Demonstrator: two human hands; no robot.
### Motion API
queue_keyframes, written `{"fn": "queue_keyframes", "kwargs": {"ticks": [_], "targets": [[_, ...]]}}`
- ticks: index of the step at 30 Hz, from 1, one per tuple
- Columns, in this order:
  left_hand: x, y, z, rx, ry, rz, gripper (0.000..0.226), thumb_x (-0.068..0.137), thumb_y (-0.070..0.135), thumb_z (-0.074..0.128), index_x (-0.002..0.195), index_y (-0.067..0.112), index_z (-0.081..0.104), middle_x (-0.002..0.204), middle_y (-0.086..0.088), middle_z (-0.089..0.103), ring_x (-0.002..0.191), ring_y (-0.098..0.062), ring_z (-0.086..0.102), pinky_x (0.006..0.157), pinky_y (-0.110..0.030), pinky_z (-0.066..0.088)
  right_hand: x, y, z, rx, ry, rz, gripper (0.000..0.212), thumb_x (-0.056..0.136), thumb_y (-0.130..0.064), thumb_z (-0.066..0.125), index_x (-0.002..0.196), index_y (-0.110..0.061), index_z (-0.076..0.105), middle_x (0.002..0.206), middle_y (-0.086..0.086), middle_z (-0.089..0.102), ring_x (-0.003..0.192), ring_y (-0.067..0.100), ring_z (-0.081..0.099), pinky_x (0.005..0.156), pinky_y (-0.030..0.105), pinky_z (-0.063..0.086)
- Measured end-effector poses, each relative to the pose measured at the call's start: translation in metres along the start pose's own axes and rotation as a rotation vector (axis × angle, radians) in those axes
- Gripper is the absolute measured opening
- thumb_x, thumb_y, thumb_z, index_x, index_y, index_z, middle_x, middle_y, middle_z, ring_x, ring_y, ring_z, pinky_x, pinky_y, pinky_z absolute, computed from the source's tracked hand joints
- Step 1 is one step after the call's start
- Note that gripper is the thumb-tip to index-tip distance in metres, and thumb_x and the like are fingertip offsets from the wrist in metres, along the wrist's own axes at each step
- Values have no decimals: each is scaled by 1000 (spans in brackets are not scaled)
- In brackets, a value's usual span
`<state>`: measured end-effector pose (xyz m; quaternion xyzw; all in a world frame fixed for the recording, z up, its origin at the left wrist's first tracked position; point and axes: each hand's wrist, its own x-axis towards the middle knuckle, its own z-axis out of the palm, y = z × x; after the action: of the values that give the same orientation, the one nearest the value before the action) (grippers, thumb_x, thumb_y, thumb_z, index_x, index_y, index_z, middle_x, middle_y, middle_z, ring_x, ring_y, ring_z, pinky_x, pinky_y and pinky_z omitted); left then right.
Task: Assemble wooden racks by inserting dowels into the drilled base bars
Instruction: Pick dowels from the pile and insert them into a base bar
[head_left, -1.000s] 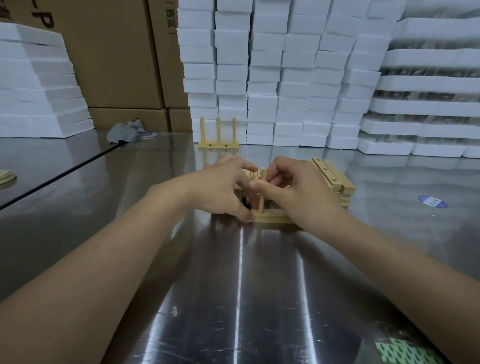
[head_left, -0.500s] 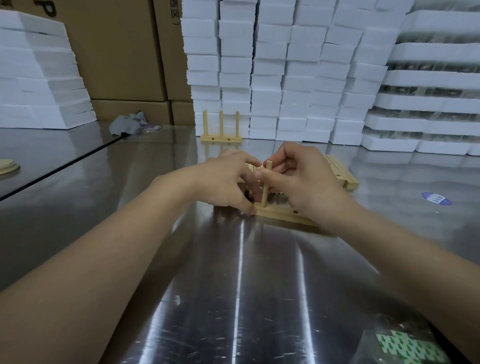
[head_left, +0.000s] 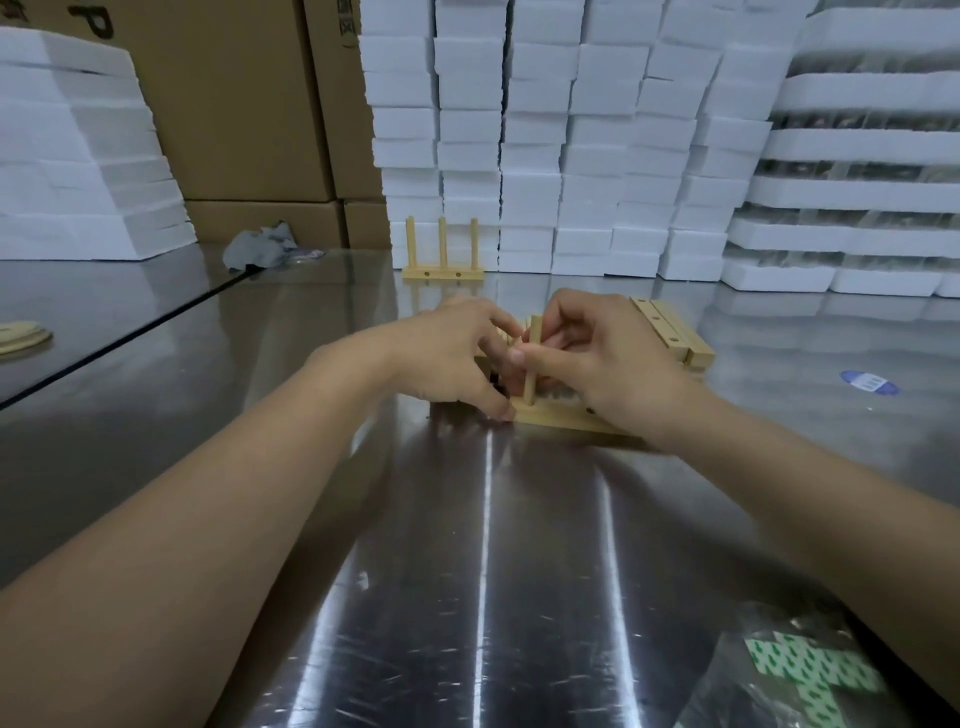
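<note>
dowel (head_left: 532, 364) stands upright near the middle of the steel table (head_left: 493, 571), its lower end meeting the top face of the base bar (head_left: 556, 418) that lies flat there; how deep it sits cannot be told. right hand (head_left: 613, 364) pinches the dowel high up between thumb and forefinger, its other fingers curled behind. left hand (head_left: 447, 358) clasps the bar's left end, thumb pressed against the near edge and fingers bent over the far side, forefinger just beside the dowel. a pile of spare bars (head_left: 670, 332), drill holes showing, lies just past the right hand. farther back a finished rack (head_left: 442, 257) with three upright pegs stands by itself before a wall of white foam blocks (head_left: 571, 156). cardboard boxes (head_left: 234, 104) rise at back left, a grey rag (head_left: 260, 249) crumpled at their foot. wooden discs (head_left: 21, 335) rest at the far left edge, a blue sticker (head_left: 866, 382) lies at right, and a clear bag (head_left: 810, 670) with green-and-white sheets sits near the bottom right corner.
</note>
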<state>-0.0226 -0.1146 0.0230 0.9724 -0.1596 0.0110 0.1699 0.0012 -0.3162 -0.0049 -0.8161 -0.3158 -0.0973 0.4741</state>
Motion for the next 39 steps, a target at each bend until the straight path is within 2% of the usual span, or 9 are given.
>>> {"fn": "queue_keyframes", "kwargs": {"ticks": [5,7,9,12,15,19,26,33,39], "targets": [[1,-3,-3,-12,-24,10,27,81,43,90,106,37,82,147,15,46,142,-13,38,122,-45,35,-3,0,1,3,18,-5,27,87,-29,87,79,-21,62,75,0,77,73,15,78,76,48,66],[0,-5,-6,-115,0,26,22,80,39,86,99,41,77,132,15,59,129,-10,52,110,-39,42,-6,1,4,41,19,7,27,85,-34,88,82,-19,65,78,2,78,76,16,78,75,44,65],[1,-10,-9,-239,117,26,19,80,32,79,95,41,72,117,17,66,113,-6,59,95,-35,45,-7,-3,1,79,45,24,34,80,-54,86,89,-26,70,83,0,78,79,16,78,73,39,63],[4,-18,-5,-229,283,1,27,90,19,76,106,39,68,130,16,63,125,-8,56,105,-37,44,2,-10,-17,238,218,80,56,82,-80,63,99,-28,72,87,-1,78,84,17,77,74,39,62],[6,-22,4,-113,289,10,33,92,39,79,122,44,65,142,17,59,136,-10,49,114,-38,40,11,-8,-39,357,403,153,63,91,-76,48,99,-18,73,82,-1,75,81,18,75,73,37,56],[10,-23,16,39,247,24,54,92,59,74,141,37,63,143,16,59,133,-10,50,115,-47,45,9,5,-38,241,427,178,53,105,-60,43,93,-17,71,76,-2,72,73,13,70,71,36,53],[7,-17,14,211,280,52,58,91,58,73,144,40,60,128,14,67,115,-13,57,97,-39,46,8,11,-25,166,384,95,49,109,-53,44,89,-16,70,78,5,72,66,10,67,69,31,49],[4,-10,8,229,322,54,55,92,44,79,144,44,61,126,21,74,111,-6,62,89,-27,42,7,13,-27,146,360,84,47,109,-50,45,89,-15,70,77,5,73,67,11,68,67,27,48],[-1,-2,4,161,539,99,22,102,37,70,123,39,77,114,22,76,111,-4,69,95,-39,57,5,11,-29,107,348,87,42,109,-46,47,89,-18,70,75,1,72,67,7,67,66,27,49]]}}
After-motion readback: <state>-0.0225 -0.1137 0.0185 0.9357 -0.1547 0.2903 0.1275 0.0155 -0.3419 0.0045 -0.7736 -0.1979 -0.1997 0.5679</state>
